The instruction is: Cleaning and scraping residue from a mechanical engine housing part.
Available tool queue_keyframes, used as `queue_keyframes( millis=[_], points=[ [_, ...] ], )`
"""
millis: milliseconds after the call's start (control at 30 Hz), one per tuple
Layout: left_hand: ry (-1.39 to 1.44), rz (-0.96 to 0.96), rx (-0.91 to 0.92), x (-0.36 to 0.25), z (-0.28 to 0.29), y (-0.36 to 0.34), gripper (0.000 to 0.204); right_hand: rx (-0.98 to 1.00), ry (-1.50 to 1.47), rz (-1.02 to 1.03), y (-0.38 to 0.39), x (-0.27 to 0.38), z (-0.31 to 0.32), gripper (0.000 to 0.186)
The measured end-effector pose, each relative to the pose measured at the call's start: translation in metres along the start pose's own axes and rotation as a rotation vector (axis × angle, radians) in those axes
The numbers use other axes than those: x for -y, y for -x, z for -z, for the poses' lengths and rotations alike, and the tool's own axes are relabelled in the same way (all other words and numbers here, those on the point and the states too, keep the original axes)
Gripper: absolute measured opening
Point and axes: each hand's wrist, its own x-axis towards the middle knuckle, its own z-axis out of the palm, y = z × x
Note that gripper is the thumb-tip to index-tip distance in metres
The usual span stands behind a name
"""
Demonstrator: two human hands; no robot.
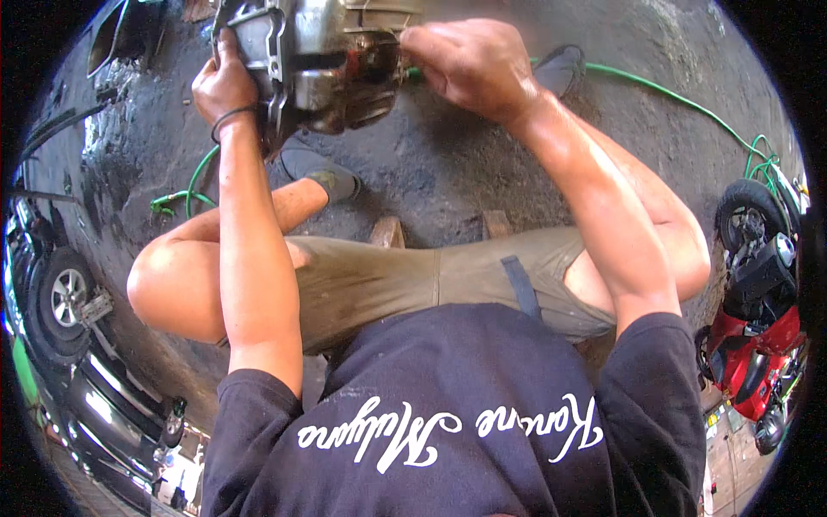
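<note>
A greasy metal gearbox-like casing [319, 77] with a ribbed flange along its left side is held up at the top of the view, over the ground in front of me. My left hand [226, 89] grips that flange, its thumb lying along the outer edge. A dark band circles the left wrist. At the casing's right side is my right hand [474, 65], its fingers curled and pinched together near the oily, reddish-brown part. Whatever those fingertips hold, if anything, is hidden. The casing's upper end runs out of view.
A thin green hose [642, 79] crosses the dark, stained floor [448, 177] behind the casing. My bent knees and feet flank the work. A black car [95, 388] stands at the left, a red motorcycle [754, 362] at the right. A wooden block [388, 232] shows beyond my shorts.
</note>
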Motion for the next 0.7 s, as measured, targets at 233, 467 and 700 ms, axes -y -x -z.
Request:
queue_keyframes(
  millis=[233,467,700],
  points=[
    [0.059,0.008,0.036,-0.006,-0.002,0.0,0.059,0.09,0.086,0.04,0.006,-0.018,0.0,0.02],
    [0.11,0.04,0.032,-0.003,0.0,-0.001,0.062,0.044,0.041,-0.033,0.014,-0.003,0.004,0.016],
    [0.018,0.033,0.025,0.002,-0.001,0.0,0.062,-0.002,-0.013,-0.062,0.011,-0.002,-0.006,0.014]
  ],
)
